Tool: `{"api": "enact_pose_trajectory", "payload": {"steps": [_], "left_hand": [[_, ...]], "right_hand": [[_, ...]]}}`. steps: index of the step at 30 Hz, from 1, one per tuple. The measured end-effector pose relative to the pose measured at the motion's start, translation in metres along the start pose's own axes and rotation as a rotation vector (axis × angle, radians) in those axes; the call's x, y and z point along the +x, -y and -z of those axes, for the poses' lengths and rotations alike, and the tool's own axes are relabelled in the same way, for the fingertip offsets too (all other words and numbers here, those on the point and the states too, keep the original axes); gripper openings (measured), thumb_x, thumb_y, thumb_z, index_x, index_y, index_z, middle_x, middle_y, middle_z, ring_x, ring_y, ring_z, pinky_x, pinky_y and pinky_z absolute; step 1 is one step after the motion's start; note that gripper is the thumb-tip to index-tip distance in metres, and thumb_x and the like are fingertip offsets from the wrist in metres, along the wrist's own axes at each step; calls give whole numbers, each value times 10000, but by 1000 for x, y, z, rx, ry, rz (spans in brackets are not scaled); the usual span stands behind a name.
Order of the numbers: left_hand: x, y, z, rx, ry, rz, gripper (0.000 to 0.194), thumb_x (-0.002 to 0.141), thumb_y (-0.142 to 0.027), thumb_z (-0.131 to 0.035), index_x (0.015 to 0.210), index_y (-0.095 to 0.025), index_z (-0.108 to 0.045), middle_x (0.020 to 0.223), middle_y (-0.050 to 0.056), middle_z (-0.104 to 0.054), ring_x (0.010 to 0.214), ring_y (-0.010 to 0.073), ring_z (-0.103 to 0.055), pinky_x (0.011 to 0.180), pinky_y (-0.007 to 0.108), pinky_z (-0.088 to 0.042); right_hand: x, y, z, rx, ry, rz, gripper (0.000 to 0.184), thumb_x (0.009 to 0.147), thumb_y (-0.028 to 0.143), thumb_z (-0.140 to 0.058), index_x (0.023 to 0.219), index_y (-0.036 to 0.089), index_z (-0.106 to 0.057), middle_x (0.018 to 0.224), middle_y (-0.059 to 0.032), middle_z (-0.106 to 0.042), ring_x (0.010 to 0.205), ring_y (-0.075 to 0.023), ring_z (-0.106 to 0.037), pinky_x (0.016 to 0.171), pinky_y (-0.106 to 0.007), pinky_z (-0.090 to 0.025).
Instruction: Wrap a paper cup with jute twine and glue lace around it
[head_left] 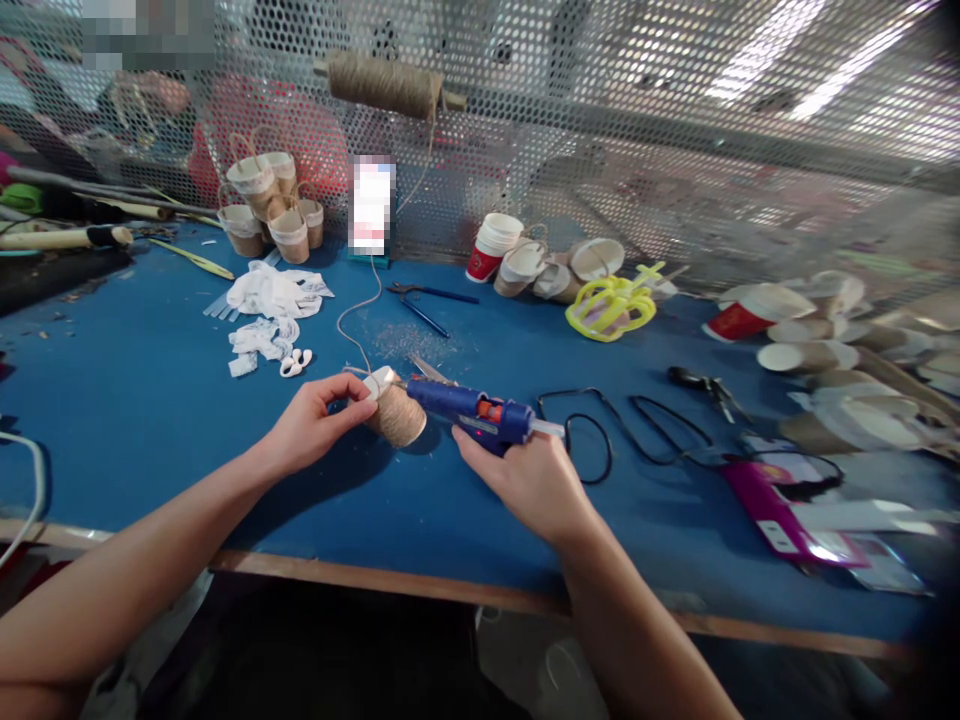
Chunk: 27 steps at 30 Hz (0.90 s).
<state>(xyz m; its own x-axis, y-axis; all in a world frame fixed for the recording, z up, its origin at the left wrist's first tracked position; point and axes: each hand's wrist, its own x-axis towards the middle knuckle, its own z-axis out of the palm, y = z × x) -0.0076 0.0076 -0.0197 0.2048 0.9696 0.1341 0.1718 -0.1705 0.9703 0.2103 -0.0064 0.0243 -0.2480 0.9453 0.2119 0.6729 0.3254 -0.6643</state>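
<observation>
My right hand (525,475) is wrapped round a blue hot glue gun (469,405), with a clear glue stick poking out of its back end. The gun's nozzle points left, against or just over a paper cup wound with jute twine (399,415). My left hand (328,420) pinches the cup at its white, bare end, fingers closed. From there a loose strand of twine (352,315) runs up the table, past a phone (373,205), toward a twine spool (384,85) on the mesh. Scissors (429,368) lie partly hidden behind the gun.
Twine-covered cups (289,235) are stacked at the back left, near white lace (270,292). Blue-handled pliers (435,293) lie mid-table. Red paper cups (495,247) and a yellow crown-shaped piece (611,307) stand farther right. A black cord (652,425) and purple packet (787,515) lie right.
</observation>
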Motion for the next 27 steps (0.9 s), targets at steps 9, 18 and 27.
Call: {"api": "enact_pose_trajectory", "payload": {"steps": [9, 18, 27], "left_hand": [[0, 1, 0, -3, 27, -2, 149, 786, -268, -563, 684, -160, -554, 686, 0, -583, 677, 130, -526, 678, 266, -399], [0, 0, 0, -2, 21, 15, 137, 774, -266, -566, 689, -159, -563, 686, -2, -570, 658, 123, -506, 662, 265, -395], [0, 0, 0, -9, 31, 6, 133, 778, -254, -563, 685, -159, -562, 686, -1, -579, 659, 124, -516, 662, 266, -396]], "right_hand": [[1, -2, 2, -73, 22, 6, 188, 728, 225, -510, 593, 165, -625, 431, 15, -464, 402, -111, -413, 411, -249, -385], [-1, 4, -1, 51, -37, 46, 149, 727, 221, -484, 674, 193, -620, 526, -7, -577, 496, -142, -536, 483, -259, -463], [0, 3, 1, 40, -6, 4, 163, 731, 233, -501, 619, 190, -611, 464, -1, -541, 423, -131, -496, 416, -247, -432]]}}
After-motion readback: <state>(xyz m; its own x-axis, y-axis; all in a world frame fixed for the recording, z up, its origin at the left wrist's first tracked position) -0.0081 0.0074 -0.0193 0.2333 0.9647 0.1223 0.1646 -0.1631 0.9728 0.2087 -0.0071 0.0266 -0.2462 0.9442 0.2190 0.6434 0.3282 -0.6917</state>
